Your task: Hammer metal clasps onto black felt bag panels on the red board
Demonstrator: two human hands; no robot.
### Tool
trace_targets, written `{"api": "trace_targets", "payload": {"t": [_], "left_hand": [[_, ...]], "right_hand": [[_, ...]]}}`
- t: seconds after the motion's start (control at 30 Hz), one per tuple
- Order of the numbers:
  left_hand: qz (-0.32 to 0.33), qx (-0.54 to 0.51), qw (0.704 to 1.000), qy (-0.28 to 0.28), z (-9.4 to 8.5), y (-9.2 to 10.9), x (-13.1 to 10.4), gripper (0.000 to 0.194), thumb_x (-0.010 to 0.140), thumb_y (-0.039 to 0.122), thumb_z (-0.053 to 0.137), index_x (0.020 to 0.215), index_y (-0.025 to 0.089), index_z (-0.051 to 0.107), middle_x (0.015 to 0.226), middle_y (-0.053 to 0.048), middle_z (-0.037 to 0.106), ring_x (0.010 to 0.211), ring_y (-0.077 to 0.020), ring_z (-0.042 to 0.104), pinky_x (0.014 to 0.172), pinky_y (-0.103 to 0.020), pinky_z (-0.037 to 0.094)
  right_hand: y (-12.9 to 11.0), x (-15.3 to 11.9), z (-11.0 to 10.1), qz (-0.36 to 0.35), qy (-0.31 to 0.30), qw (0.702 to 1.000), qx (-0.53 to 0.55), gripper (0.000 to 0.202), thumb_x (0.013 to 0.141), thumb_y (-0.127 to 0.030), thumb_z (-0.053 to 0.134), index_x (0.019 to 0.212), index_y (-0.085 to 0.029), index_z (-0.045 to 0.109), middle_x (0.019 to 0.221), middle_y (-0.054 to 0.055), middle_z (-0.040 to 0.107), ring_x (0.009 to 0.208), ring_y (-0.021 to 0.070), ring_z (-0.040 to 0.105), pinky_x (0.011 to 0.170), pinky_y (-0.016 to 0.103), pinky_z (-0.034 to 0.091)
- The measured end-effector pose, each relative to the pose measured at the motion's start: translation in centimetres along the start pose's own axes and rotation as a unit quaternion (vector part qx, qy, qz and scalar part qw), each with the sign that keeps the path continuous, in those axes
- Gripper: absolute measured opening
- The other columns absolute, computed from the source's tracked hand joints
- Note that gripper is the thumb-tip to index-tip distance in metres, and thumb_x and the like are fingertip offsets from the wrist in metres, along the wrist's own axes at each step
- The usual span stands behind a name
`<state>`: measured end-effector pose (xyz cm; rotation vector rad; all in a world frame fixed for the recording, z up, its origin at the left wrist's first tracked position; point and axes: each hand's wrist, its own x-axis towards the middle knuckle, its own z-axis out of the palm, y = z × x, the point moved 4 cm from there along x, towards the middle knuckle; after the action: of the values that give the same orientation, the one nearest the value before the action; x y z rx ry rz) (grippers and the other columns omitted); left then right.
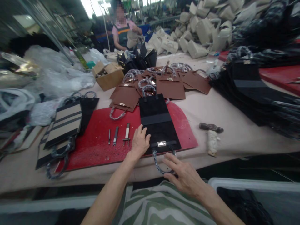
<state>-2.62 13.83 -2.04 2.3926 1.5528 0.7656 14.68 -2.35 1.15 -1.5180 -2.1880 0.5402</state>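
Observation:
A long black bag panel point(156, 120) lies flat across the red board point(93, 150), with a metal clasp point(161, 143) near its front edge and a plastic-wrapped handle at each end. My left hand point(140, 141) rests at the panel's left edge, fingers apart and holding nothing. Over the front handle point(157, 164) is my right hand point(179, 170), its fingers spread; whether they touch the handle is unclear. Left of the panel, a small punch point(109, 137), a forked tool point(115, 136) and a metal tool with crossbars point(127, 134) lie on the board.
A hammer point(212, 137) lies to the right. Brown bag panels point(170, 87) are piled behind, beside a cardboard box point(110, 79). Striped panels point(65, 123) lie left, stacked black panels point(246, 90) right. Across the table a person point(123, 31) handles a pale bag.

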Motion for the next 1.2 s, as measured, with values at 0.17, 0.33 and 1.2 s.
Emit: {"api": "trace_targets", "payload": {"t": [0.17, 0.33, 1.2], "left_hand": [[-0.039, 0.047, 0.998, -0.026, 0.2, 1.0, 0.7, 0.045, 0.095, 0.024, 0.050, 0.136, 0.006, 0.055, 0.152, -0.025, 0.044, 0.145, -0.0349, 0.040, 0.121, -0.052, 0.034], [-0.051, 0.053, 0.996, -0.044, 0.5, 1.2, 0.9, 0.049, 0.097, 0.027, 0.048, 0.142, 0.009, 0.051, 0.157, -0.021, 0.039, 0.148, -0.0325, 0.035, 0.122, -0.051, 0.032], [-0.252, 0.100, 0.959, -0.088, -9.8, -8.4, -0.2, 0.039, 0.090, 0.051, 0.055, 0.094, 0.017, 0.072, 0.097, -0.017, 0.074, 0.093, -0.0318, 0.070, 0.079, -0.038, 0.053]], "right_hand": [[0.1, 1.7, -2.5, -0.068, 0.100, 0.986, -0.116, 0.041, 0.095, -0.045, 0.057, 0.122, -0.016, 0.064, 0.124, 0.016, 0.068, 0.090, 0.0251, 0.072, 0.072, 0.035, 0.058], [1.5, 4.9, -3.2, -0.074, 0.154, 0.971, -0.164, 0.043, 0.095, -0.051, 0.053, 0.113, -0.016, 0.069, 0.116, 0.016, 0.068, 0.102, 0.0295, 0.067, 0.083, 0.041, 0.055], [4.1, 6.7, 1.8, 0.040, 0.083, 0.983, -0.157, 0.065, 0.087, -0.045, 0.064, 0.143, -0.015, 0.051, 0.154, 0.017, 0.043, 0.145, 0.0370, 0.034, 0.117, 0.057, 0.026]]}}
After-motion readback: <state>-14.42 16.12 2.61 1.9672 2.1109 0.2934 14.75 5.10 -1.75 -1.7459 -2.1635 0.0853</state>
